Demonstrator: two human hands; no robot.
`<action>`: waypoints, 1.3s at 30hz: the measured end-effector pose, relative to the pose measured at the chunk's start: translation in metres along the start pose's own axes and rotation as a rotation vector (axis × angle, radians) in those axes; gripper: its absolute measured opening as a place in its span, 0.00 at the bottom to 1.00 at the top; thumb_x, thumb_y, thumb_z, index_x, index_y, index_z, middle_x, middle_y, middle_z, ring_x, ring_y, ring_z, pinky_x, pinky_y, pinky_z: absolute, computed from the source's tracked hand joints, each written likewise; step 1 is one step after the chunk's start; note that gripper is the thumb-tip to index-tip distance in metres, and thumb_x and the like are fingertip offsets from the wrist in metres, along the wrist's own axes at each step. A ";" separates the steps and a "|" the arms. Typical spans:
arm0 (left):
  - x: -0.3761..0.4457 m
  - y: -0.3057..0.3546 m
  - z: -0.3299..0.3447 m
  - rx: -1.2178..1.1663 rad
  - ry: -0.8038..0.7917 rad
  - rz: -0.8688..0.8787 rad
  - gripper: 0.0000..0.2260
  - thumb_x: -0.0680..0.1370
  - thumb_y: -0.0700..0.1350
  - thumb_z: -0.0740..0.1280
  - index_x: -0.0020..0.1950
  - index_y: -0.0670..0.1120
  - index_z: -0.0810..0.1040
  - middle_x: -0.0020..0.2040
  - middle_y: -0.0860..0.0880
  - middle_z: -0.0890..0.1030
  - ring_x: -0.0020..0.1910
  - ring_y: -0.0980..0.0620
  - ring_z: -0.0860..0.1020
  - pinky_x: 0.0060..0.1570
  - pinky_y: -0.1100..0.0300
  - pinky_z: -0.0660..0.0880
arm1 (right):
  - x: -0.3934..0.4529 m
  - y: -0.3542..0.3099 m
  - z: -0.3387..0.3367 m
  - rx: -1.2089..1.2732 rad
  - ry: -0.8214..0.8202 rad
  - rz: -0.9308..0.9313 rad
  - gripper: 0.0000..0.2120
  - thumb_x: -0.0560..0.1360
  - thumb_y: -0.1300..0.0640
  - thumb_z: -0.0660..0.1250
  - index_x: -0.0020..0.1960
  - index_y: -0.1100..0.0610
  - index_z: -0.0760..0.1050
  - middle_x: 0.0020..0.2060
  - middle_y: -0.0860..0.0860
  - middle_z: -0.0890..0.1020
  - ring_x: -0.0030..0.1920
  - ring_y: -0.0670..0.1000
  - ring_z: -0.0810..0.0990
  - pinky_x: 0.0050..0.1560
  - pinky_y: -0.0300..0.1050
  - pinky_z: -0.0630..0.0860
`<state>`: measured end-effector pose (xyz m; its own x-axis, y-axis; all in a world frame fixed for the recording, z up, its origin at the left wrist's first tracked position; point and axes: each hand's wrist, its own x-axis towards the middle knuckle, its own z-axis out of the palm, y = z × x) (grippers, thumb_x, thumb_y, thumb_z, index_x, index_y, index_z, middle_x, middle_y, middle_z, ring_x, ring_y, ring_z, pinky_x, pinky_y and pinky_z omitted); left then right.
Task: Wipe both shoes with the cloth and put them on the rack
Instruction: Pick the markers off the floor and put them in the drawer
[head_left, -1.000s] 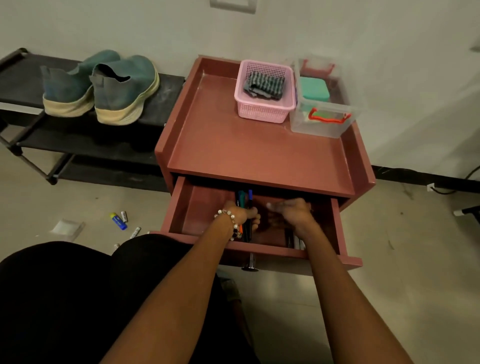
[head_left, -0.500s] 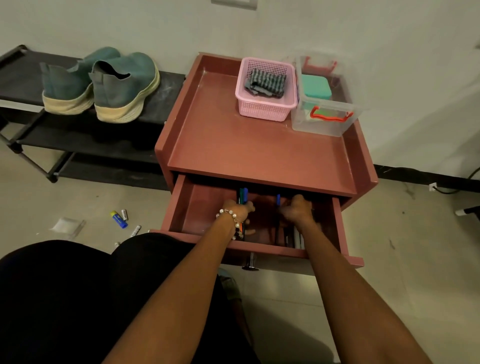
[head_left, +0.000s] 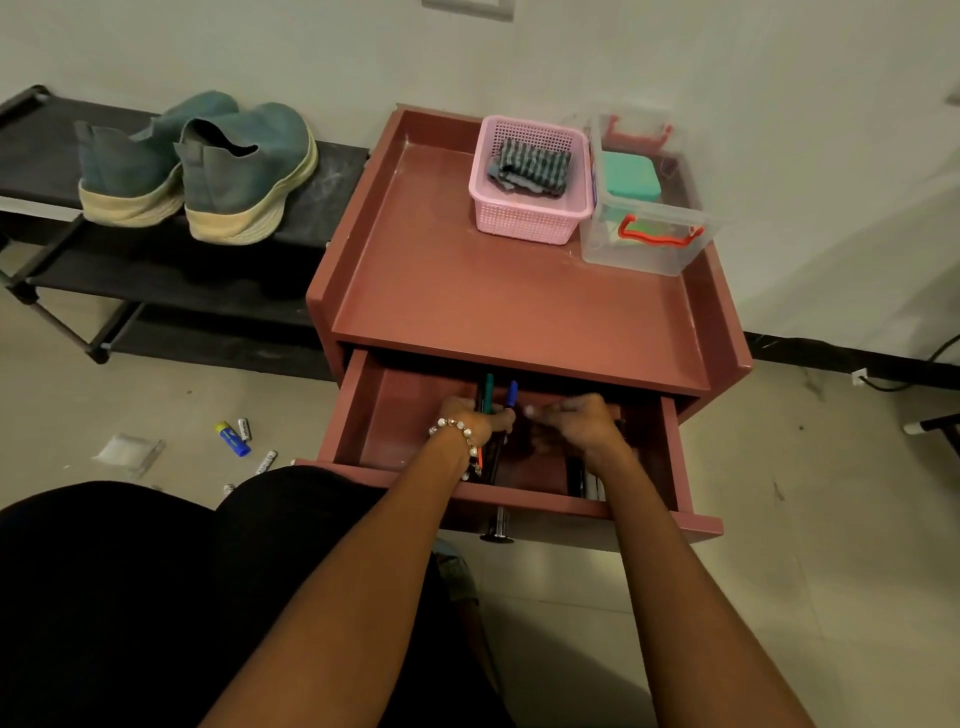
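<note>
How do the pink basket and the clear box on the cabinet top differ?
The pink basket has opaque perforated walls; the clear box has see-through walls. The pink basket shows no handle; the clear box has an orange-red handle. The pink basket holds a dark striped cloth; the clear box holds a teal container. The pink basket stands left of the clear box. Both are open-topped and stand upright, side by side at the back of the red cabinet.

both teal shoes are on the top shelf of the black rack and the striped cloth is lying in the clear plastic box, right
Not quite. The two teal shoes are on the top shelf of the black rack, but the striped cloth is lying in the pink basket, not in the clear plastic box beside it. The head view shows this.
</note>
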<state>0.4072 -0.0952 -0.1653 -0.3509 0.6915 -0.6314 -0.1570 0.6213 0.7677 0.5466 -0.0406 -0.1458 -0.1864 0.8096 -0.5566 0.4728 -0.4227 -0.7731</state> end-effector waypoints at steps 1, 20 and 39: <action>-0.001 0.001 0.000 -0.014 -0.004 -0.001 0.19 0.72 0.41 0.75 0.57 0.33 0.76 0.47 0.42 0.82 0.42 0.51 0.79 0.34 0.72 0.72 | -0.003 -0.003 0.002 0.133 -0.150 0.039 0.09 0.72 0.59 0.72 0.43 0.66 0.78 0.36 0.60 0.82 0.33 0.55 0.82 0.34 0.46 0.81; -0.005 0.011 0.006 -0.176 -0.001 -0.131 0.08 0.83 0.45 0.55 0.55 0.40 0.66 0.35 0.44 0.78 0.19 0.54 0.68 0.20 0.68 0.64 | 0.016 0.010 -0.003 -0.851 0.222 -0.012 0.13 0.75 0.66 0.66 0.59 0.67 0.75 0.55 0.63 0.80 0.56 0.61 0.79 0.52 0.50 0.77; -0.005 0.003 0.004 -0.073 -0.008 -0.086 0.11 0.80 0.41 0.63 0.59 0.37 0.75 0.35 0.48 0.75 0.29 0.54 0.71 0.31 0.59 0.73 | 0.015 0.004 0.003 -0.369 -0.088 0.064 0.10 0.67 0.66 0.75 0.40 0.62 0.74 0.38 0.59 0.82 0.34 0.55 0.81 0.35 0.47 0.82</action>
<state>0.4126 -0.0953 -0.1600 -0.3255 0.6399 -0.6961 -0.2530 0.6504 0.7162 0.5428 -0.0312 -0.1584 -0.2118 0.7417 -0.6365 0.7612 -0.2832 -0.5834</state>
